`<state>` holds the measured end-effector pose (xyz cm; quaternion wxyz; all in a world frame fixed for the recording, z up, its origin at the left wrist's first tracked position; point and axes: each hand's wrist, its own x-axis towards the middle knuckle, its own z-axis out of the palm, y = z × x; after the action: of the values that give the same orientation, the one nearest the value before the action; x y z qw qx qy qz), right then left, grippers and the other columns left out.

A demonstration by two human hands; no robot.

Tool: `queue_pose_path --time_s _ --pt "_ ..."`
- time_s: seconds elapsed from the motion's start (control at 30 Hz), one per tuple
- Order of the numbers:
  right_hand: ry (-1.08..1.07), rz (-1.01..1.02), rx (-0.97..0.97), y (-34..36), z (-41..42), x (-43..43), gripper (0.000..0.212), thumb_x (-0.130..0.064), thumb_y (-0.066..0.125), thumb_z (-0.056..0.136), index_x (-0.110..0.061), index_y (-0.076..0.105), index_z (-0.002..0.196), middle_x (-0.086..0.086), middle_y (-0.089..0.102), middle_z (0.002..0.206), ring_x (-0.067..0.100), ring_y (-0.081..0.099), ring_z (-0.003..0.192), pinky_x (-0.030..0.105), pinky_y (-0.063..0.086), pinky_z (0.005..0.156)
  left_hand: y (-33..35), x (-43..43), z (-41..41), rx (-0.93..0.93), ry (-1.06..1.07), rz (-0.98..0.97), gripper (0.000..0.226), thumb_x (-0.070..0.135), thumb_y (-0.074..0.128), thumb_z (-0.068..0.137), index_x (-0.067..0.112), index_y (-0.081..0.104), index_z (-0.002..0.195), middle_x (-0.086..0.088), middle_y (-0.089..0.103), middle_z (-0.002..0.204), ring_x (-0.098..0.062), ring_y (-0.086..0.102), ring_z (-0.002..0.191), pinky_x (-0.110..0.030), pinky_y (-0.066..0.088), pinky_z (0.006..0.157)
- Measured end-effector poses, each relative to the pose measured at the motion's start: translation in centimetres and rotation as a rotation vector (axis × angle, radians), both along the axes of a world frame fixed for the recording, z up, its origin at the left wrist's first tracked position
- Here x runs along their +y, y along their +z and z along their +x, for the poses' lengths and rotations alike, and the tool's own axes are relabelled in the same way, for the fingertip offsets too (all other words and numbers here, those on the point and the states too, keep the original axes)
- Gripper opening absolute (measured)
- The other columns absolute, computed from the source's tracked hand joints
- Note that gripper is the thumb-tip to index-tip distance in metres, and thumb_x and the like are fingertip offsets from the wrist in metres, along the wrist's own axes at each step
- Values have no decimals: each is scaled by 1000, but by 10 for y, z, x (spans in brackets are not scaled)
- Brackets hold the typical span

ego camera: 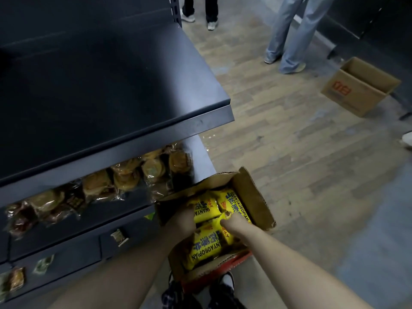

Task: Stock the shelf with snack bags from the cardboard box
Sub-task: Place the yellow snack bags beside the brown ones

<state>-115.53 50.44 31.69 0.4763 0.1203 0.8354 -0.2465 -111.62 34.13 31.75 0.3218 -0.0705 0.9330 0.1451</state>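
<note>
Left hand (181, 219) and right hand (233, 227) are both down in the cardboard box (252, 197). Each is clamped on the yellow snack bags (206, 247).

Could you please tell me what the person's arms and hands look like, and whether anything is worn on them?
No sleeves show: the left arm and right arm are bare to the frame edge. The left hand and right hand wear no gloves. No watch, bracelet or ring is visible, though the fingers are partly hidden and blurred.
</note>
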Motion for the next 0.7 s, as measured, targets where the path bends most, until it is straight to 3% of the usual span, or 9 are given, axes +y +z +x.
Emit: queue_pose_path --time_s 0.1,0.17,0.27,0.37,0.43,0.5,0.6,0.7 --pt "-11 85 -25 -20 4 -6 65 -35 53 91 -4 28 142 19 36 138 34 50 117 31 42 86 -13 0 -3 -11 9 -57 64 14 39 98 10 5 151 -11 7 159 -23 10 146 -27 5 117" --pt "30 142 -2 -27 5 -5 69 -37 55 89 -7 23 143 19 23 146 38 40 128 35 39 100 -22 0 -6 -25 30 -47 73 15 44 97 13 -3 152 -11 1 159 -25 7 146 -30 6 117" --pt "93 156 19 -37 5 -1 69 -41 60 88 -12 25 141 15 21 145 39 35 131 38 36 103 -28 1 -12 -121 26 -45 91 26 58 91 11 -8 151 -15 -6 158 -32 0 146 -34 7 118" --pt "158 52 -7 -44 0 2 49 -33 62 88 -13 43 128 10 39 127 29 47 111 31 43 85 -30 0 -19 -153 23 -75 101 40 63 87 5 -7 150 -17 -4 157 -33 0 145 -36 7 117" --pt "144 -25 -19 -46 -3 6 20 -24 64 88 -16 48 95 3 44 96 22 43 89 25 36 60 -31 1 -20 -165 8 -117 104 48 62 85 2 -5 149 -19 -2 156 -35 1 145 -38 7 117" --pt "127 -83 -11 -46 -4 11 34 -18 64 89 -20 34 73 -2 37 75 19 38 78 24 26 51 -35 5 -18 -170 23 -123 103 51 61 85 1 -3 149 -22 -2 155 -36 1 144 -39 7 117" --pt "166 -90 49 -38 -9 13 35 -12 58 90 -20 30 70 -1 36 69 18 36 72 30 25 53 -36 8 -18 -187 51 -108 95 47 56 89 0 -1 149 -23 -1 155 -36 1 145 -38 6 117" --pt "178 -100 161 -28 -22 13 5 -11 50 92 -16 48 94 12 59 92 21 46 75 29 32 63 -35 7 -19 -150 95 -62 82 40 52 91 0 9 149 -22 13 155 -33 14 144 -33 14 116"
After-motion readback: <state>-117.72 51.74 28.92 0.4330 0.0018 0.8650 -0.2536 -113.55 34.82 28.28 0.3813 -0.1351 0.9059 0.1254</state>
